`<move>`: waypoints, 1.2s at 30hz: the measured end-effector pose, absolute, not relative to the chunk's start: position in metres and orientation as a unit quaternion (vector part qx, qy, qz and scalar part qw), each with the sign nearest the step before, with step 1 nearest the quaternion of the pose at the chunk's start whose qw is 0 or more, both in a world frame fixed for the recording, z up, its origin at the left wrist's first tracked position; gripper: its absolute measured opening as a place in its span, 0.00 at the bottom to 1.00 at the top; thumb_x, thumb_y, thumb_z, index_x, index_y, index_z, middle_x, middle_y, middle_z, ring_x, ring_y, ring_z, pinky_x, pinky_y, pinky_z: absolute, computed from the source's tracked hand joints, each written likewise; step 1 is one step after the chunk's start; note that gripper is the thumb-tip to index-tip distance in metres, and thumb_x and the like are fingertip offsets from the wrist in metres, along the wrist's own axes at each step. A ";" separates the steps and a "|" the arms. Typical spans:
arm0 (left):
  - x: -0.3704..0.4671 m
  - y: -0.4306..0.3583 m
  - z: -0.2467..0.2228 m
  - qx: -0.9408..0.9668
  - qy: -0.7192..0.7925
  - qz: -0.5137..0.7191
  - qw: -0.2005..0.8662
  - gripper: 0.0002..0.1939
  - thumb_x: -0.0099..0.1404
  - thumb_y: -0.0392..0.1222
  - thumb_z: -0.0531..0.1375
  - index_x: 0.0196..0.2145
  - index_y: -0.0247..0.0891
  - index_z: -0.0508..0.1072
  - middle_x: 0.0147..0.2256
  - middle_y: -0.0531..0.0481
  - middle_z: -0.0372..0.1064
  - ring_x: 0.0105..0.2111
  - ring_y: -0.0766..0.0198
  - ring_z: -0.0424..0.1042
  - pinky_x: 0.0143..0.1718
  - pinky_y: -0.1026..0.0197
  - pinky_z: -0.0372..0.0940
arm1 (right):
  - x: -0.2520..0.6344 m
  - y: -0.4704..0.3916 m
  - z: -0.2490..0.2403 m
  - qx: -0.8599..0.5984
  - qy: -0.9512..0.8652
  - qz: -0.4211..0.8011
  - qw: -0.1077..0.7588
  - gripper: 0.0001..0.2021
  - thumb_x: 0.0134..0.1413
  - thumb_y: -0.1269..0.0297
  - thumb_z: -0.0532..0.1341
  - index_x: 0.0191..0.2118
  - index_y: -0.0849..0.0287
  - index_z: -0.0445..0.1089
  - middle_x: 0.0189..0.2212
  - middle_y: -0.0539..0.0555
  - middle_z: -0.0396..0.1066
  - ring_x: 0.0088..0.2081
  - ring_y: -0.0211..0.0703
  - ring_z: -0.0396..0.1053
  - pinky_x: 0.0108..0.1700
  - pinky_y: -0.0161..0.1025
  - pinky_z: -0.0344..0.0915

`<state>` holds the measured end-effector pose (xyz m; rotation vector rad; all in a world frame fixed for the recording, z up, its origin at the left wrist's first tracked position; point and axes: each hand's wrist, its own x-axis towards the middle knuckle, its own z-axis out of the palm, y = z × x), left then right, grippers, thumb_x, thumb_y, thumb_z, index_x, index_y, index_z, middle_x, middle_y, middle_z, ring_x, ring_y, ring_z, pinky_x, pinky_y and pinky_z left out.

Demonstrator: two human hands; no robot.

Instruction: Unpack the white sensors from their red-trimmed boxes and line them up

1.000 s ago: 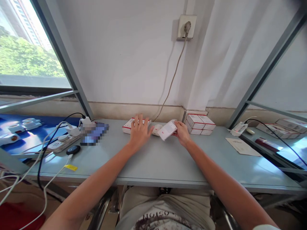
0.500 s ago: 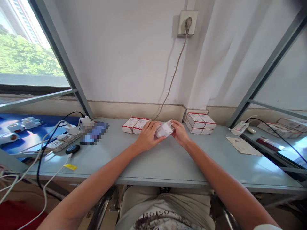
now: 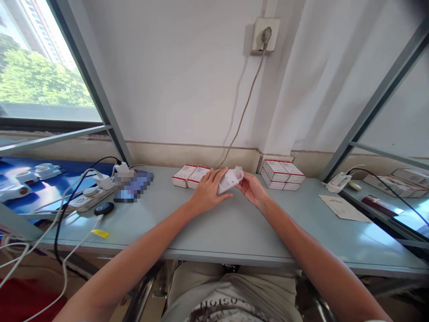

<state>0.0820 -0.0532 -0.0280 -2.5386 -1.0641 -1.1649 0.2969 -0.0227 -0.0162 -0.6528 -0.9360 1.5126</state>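
Observation:
Between my hands, above the grey table, is a small white item in what looks like clear plastic wrapping (image 3: 230, 179). My left hand (image 3: 208, 192) grips it from the left, fingers over the far side and thumb stretched along the near side. My right hand (image 3: 252, 188) pinches the wrapping at its right end. Just behind my left hand lie white boxes with red edges (image 3: 185, 174), partly covered by my fingers. Another stack of such boxes (image 3: 281, 173) stands to the right of my right hand.
On the left of the table (image 3: 214, 241) are a power strip (image 3: 90, 199) with cables, a black round device (image 3: 103, 208) and a blurred phone (image 3: 134, 188). A paper sheet (image 3: 343, 208) and a white plug device (image 3: 338, 182) lie at the right. Metal frame posts rise on both sides.
The white item has turned a little in my hands, and my left thumb has lifted off its near side. The whole view has shifted slightly.

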 end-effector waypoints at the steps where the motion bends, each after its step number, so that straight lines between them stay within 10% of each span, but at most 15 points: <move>1: 0.082 -0.053 -0.028 -0.843 -0.362 -0.392 0.070 0.43 0.72 0.57 0.67 0.74 0.45 0.52 0.66 0.37 0.65 0.64 0.41 0.67 0.64 0.39 0.65 | 0.297 -0.023 -0.016 -0.277 -0.406 0.646 0.584 0.08 0.49 0.63 0.74 0.36 0.56 0.80 0.36 0.52 0.80 0.37 0.41 0.75 0.39 0.36 0.78; 14: 0.077 -0.049 -0.026 -0.823 -0.422 -0.366 0.105 0.30 0.76 0.51 0.63 0.69 0.44 0.60 0.58 0.40 0.71 0.57 0.43 0.71 0.57 0.43 0.67 | 0.310 -0.023 -0.007 -0.391 -0.424 0.468 0.670 0.14 0.46 0.54 0.74 0.35 0.52 0.74 0.31 0.48 0.71 0.32 0.38 0.67 0.32 0.37 0.71; 36: 0.076 -0.050 -0.026 -0.824 -0.409 -0.376 0.111 0.35 0.75 0.60 0.63 0.71 0.44 0.59 0.58 0.38 0.72 0.57 0.43 0.74 0.56 0.44 0.69 | 0.302 -0.035 -0.002 -0.382 -0.571 0.458 0.564 0.16 0.48 0.50 0.72 0.39 0.54 0.81 0.19 0.45 0.65 0.21 0.34 0.55 0.23 0.36 0.51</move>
